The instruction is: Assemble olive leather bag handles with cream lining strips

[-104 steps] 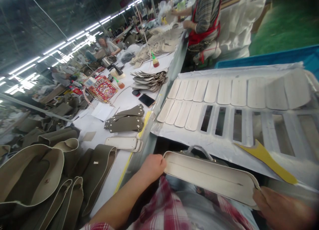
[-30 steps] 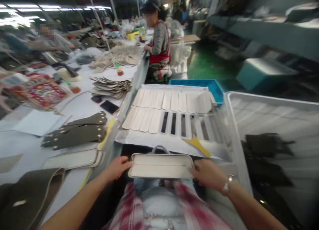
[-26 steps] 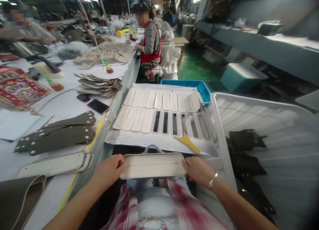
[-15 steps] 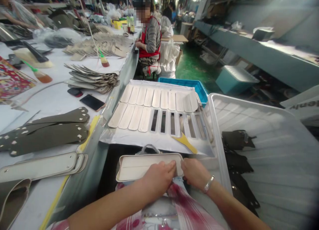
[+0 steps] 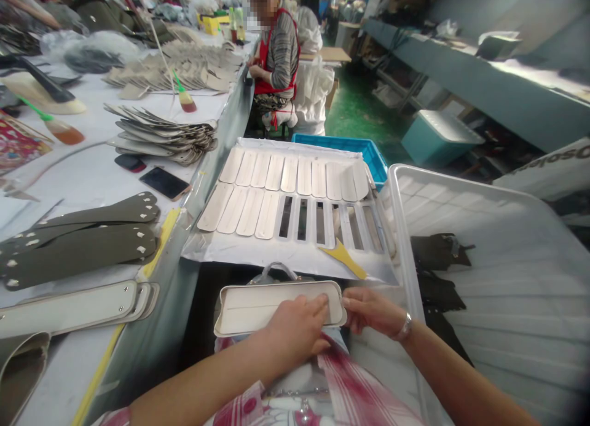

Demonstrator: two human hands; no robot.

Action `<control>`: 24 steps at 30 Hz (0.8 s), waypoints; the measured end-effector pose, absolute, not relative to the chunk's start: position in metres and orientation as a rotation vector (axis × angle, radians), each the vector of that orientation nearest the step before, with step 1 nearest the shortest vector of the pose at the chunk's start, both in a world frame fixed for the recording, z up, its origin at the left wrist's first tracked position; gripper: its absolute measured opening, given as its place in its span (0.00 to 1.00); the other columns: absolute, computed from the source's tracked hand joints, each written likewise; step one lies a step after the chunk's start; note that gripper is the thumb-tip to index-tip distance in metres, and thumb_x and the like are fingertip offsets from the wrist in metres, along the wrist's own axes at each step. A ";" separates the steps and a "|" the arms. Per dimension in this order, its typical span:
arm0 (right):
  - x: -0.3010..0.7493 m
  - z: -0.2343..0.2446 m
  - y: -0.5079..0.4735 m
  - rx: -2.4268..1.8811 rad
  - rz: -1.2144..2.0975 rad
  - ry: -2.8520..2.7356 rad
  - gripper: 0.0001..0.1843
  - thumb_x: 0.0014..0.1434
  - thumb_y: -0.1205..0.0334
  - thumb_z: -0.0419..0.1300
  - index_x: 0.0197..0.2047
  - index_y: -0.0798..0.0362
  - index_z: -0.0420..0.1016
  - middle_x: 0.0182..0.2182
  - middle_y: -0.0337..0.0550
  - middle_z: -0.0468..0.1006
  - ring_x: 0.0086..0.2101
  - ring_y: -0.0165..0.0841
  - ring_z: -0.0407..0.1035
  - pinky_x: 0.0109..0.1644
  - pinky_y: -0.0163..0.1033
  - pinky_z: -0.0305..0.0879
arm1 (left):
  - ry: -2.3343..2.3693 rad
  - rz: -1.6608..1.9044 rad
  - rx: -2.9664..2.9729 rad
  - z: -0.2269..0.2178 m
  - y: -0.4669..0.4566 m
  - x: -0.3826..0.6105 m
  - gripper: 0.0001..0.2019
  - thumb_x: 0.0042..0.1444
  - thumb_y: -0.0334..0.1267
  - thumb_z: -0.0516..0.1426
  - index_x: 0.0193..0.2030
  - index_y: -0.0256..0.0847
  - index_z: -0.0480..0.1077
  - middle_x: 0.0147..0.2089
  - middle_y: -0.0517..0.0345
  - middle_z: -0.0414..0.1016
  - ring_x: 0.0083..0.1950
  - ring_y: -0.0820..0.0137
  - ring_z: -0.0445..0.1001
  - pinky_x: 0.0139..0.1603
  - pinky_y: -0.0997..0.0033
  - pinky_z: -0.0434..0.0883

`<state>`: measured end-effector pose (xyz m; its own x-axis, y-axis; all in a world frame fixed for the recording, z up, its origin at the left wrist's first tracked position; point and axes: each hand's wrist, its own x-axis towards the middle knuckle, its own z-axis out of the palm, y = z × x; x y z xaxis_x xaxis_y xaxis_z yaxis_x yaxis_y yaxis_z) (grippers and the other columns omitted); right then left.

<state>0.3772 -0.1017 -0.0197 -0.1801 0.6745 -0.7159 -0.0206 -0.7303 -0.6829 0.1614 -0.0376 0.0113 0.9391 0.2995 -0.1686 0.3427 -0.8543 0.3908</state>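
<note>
A handbag (image 5: 244,312) rests in front of me with its long, cream, rounded base facing up. A thin seam runs along that base, and a grey handle (image 5: 280,267) loops out behind it. My left hand (image 5: 297,324) lies on the right half of the base, fingers stretched out flat. At the bag's right end, my right hand (image 5: 371,312) has its fingers curled, with thumb and fingertips at the rim. Its inner fingers are partly hidden. Just beyond the bag, a white board (image 5: 221,252) carries rows of cream rounded strips (image 5: 249,212) and a yellow scraper (image 5: 343,259).
A translucent bin (image 5: 498,260) with dark pieces stands close on my right, a blue crate (image 5: 369,152) behind the board. The left table holds a phone (image 5: 165,184), stacked strips (image 5: 78,309), dark green pieces (image 5: 83,251) and glue bottles (image 5: 185,99). A person (image 5: 276,63) sits further along.
My right hand has shifted slightly to the right along the bag's end, its fingers less tightly closed. My left hand stays flat on the base. The view has tilted down slightly.
</note>
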 end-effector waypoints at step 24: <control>0.364 0.003 -0.079 -2.067 1.754 -1.435 0.25 0.52 0.39 0.52 0.22 0.53 0.62 0.21 0.50 0.75 0.15 0.27 0.66 0.15 0.29 0.58 | 1.077 0.536 0.944 -0.016 0.004 -0.009 0.29 0.39 0.48 0.66 0.47 0.36 0.65 0.29 0.65 0.63 0.22 0.83 0.59 0.19 0.82 0.56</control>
<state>0.3639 -0.0789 0.0033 -0.0901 0.6719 -0.7352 0.5874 -0.5603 -0.5840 -0.0094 0.0043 -0.0161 0.4067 0.7669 -0.4965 0.0669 0.5170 0.8534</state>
